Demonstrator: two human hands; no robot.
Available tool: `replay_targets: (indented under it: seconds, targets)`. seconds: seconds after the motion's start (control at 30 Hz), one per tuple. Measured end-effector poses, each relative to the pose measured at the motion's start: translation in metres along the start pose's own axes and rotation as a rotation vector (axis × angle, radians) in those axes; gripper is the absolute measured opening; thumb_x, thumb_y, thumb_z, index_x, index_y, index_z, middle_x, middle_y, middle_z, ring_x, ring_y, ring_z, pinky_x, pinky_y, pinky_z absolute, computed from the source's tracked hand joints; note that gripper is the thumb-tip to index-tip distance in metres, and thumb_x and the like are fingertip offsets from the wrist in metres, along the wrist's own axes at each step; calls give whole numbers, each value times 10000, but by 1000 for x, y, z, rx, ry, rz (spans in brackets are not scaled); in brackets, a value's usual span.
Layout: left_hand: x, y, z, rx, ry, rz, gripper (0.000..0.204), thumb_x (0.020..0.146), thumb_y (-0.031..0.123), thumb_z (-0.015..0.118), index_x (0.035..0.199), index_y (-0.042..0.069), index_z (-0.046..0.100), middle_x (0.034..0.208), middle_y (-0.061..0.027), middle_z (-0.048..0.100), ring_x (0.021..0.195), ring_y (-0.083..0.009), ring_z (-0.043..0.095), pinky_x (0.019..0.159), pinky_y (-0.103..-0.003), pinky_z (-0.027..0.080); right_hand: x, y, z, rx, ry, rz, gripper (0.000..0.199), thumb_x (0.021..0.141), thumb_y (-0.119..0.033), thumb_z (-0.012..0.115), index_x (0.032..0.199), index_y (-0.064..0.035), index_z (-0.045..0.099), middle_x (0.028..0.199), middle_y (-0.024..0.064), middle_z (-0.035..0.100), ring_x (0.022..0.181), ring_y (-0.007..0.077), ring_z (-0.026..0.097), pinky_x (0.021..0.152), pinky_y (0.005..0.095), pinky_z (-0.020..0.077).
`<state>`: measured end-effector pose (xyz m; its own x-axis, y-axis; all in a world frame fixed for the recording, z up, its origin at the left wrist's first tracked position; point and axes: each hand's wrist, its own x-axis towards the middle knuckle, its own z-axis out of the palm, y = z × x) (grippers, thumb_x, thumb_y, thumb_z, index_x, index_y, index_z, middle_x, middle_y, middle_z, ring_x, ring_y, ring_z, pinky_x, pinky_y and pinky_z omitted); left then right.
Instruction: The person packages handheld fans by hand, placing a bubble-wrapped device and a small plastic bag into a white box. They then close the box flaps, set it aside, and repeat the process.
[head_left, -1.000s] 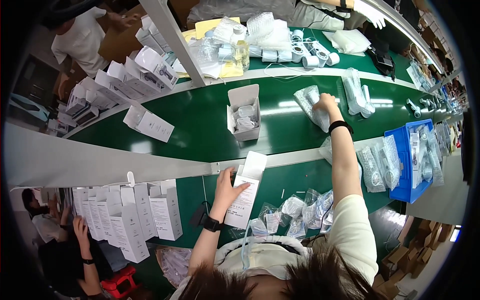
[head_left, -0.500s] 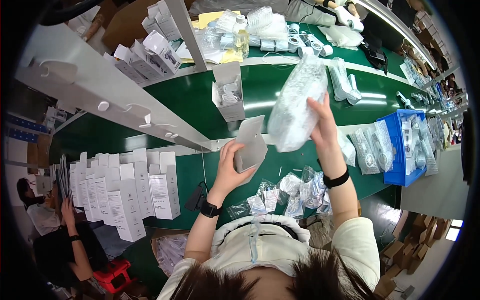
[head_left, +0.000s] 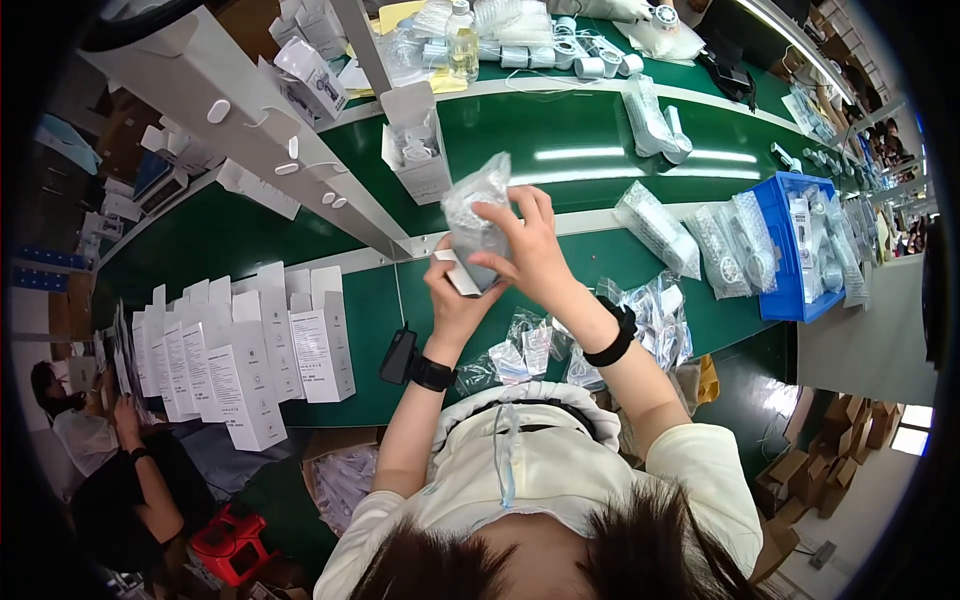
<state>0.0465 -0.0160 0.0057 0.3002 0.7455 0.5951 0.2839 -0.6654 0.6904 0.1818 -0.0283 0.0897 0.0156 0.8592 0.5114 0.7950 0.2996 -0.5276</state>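
In front of my chest my left hand is wrapped around a small white box, tilted with its open end up. A bubble-wrapped package stands partly inside that box, its upper part sticking out. My right hand grips the package from the right, thumb and fingers around it. What is inside the wrap cannot be made out. Below my hands, small clear bags with folded papers lie on the green bench. Beyond my left hand stands another open white box with white parts in it.
Several open white boxes stand in rows at the left. To the right are bubble-wrapped packages and a blue bin holding more of them. A metal post rises at the left; a co-worker sits beyond the boxes.
My right hand has moved left and brought the bubble-wrapped package into the box's mouth. My left hand still holds the box, now turned. The view has shifted slightly.
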Motion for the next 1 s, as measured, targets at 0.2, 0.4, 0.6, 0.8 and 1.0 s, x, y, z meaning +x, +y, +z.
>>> replay_targets:
  seconds: [0.2,0.4,0.6,0.8,1.0]
  targets:
    - [-14,-13,-11,-242,57,-143,736,567,69,794,1053,97,242,1239,-233,323,1150,-368,371,935,-436,328,-79,41,4,180,-112,22,537,616,-188,728,1117,-138,543,1118,109,449,1079,323,388,900,425,357]
    - [-17,-4,-40,-135,-13,-230,744,590,83,775,1133,83,266,1246,-225,315,1168,-358,349,962,-426,301,-134,50,18,-35,-680,44,423,666,-219,686,1066,-138,576,1112,78,481,1095,289,385,905,442,336]
    - [-1,15,-54,-2,-70,-269,445,632,56,719,1021,51,502,1242,-171,348,1097,-319,434,907,-377,369,-136,62,32,-184,-827,-393,325,685,-206,670,962,-77,559,1038,59,528,1018,296,470,903,439,367]
    - [12,25,-62,123,-87,-342,178,638,32,701,799,21,625,1088,-139,496,996,-276,515,844,-329,403,-95,49,0,465,-584,363,267,675,-37,665,906,-55,532,883,118,565,840,264,591,761,346,470]
    - [31,16,-64,58,-45,-544,121,621,8,698,712,-20,623,868,-124,577,721,-193,581,653,-270,442,-38,-6,-5,962,331,388,261,663,79,640,876,-29,535,818,163,605,805,222,615,649,283,491]
